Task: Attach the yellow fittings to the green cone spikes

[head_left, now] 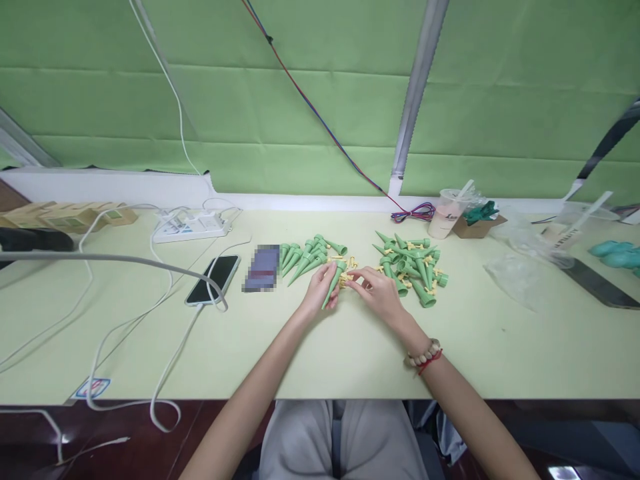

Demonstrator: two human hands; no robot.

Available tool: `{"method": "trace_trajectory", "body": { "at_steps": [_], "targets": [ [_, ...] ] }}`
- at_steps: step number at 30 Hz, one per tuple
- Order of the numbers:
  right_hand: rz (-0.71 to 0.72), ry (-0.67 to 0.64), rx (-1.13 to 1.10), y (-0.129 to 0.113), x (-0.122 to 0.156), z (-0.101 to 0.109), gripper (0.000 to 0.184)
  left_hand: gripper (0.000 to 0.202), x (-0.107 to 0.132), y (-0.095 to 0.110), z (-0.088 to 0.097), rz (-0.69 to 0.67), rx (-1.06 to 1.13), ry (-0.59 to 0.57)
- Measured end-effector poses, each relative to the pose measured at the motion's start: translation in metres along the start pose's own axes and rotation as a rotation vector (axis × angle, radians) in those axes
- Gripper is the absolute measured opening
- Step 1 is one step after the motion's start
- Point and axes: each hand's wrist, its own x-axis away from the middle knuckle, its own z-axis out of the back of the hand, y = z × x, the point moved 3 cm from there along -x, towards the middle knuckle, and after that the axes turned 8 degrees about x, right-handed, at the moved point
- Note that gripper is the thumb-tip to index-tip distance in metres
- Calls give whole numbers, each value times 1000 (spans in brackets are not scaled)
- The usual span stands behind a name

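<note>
My left hand point(318, 288) is closed around a green cone-shaped spike point(332, 285), its wide end up and its tip pointing down toward me. Close beside it, my right hand point(376, 291) pinches a small yellow piece point(344, 281) near the spike's wide end; the fingers partly cover it. Behind my hands lie several loose yellow pieces point(352, 262). A group of green spikes point(303, 257) is lined up to the left. On the right is a heap of green spikes point(411, 261), with yellow pieces on or among them.
A phone point(214, 280) with a cable and a blurred dark packet point(262, 268) lie to the left, near a power strip point(193, 227). White cables point(165, 293) cross the table's left side. A drink cup point(444, 217), small cardboard box point(475, 227), plastic bag point(515, 277) and dark phone point(600, 283) are right.
</note>
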Motion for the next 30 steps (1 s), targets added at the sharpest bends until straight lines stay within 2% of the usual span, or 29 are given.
{"method": "trace_trajectory", "body": {
  "at_steps": [6,9,11,13,15,18,20,22,24,26,28,30],
  "targets": [
    [23,-62,51,4,1,-4,23,50,4,-6,-8,59,-51,-82],
    [52,-94,95,-2,3,-7,32,48,5,-8,-11,-39,-95,-52],
    [18,-81,41,-8,5,-9,35,49,7,-6,-12,-147,-123,-37],
    [-81,-77,-111,-12,6,-12,40,50,8,-4,-13,-245,-160,-32],
    [-234,-134,-383,-15,7,-18,47,50,9,-3,-12,-310,-212,-25],
    [-467,-351,-840,-20,7,-28,52,51,11,-5,-12,-349,-268,-14],
    [-534,-448,-933,-21,6,-29,52,52,10,-7,-14,-334,-242,-25],
    [-501,-403,-777,-19,4,-22,54,49,9,-8,-16,-294,-181,-35],
    [-392,-253,-463,-15,2,-11,52,44,8,-6,-17,-254,-102,-13],
    [-247,-144,-207,-13,0,-1,39,42,7,-3,-15,-220,-28,26],
    [-91,-144,-88,-12,-1,2,26,42,7,-1,-15,-195,4,34],
    [50,-194,-35,-11,-1,0,25,42,7,0,-14,-182,-22,20]
  ]
}}
